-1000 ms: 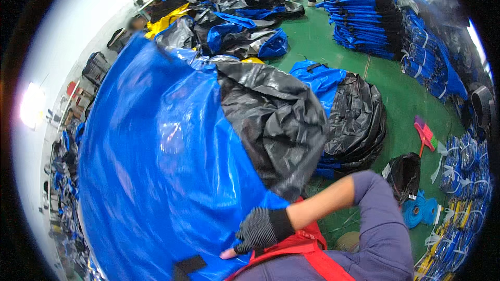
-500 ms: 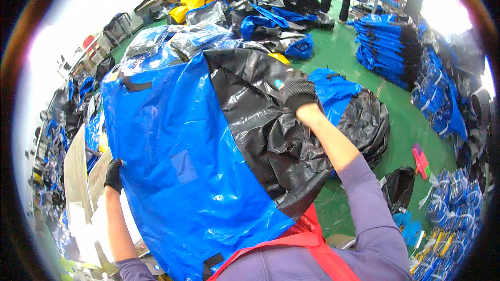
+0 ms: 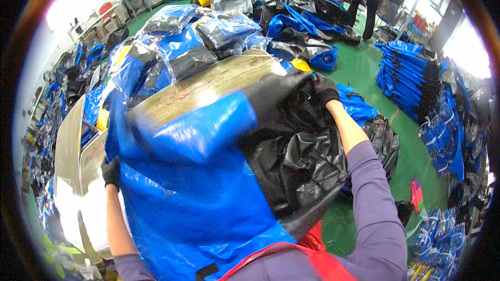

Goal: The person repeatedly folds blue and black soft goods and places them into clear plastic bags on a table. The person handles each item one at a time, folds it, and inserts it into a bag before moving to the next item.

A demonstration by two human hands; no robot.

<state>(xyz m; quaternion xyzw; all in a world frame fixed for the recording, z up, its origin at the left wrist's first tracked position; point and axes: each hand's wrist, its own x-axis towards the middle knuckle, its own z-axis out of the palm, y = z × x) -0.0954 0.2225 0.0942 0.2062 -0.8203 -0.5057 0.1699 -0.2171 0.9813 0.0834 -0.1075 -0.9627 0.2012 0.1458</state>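
Note:
A large sheet-like piece of glossy blue and black tarpaulin [image 3: 192,198] spreads in front of me, its far edge folded over and blurred by motion. My left hand [image 3: 111,173], in a black glove, is closed on the blue part's left edge. At the far right corner of the black part, my right hand [image 3: 325,89] grips the material, also gloved in black. The black side is heavily creased. Near my body, a small black patch [image 3: 207,271] shows on the blue part. Beneath its far edge lies a wood-patterned table top [image 3: 208,80].
Plastic-wrapped blue and black packages [image 3: 187,47] are heaped beyond the table. A blue and black bundle [image 3: 359,105] lies on the green floor [image 3: 359,65] at right, near a tall stack of folded blue pieces [image 3: 403,80]. Another person [image 3: 366,0] bends over farther back.
The tarpaulin's far edge has flipped toward me, uncovering the table top. My right hand has shifted slightly right in view. The distant person has gone from standing to bending.

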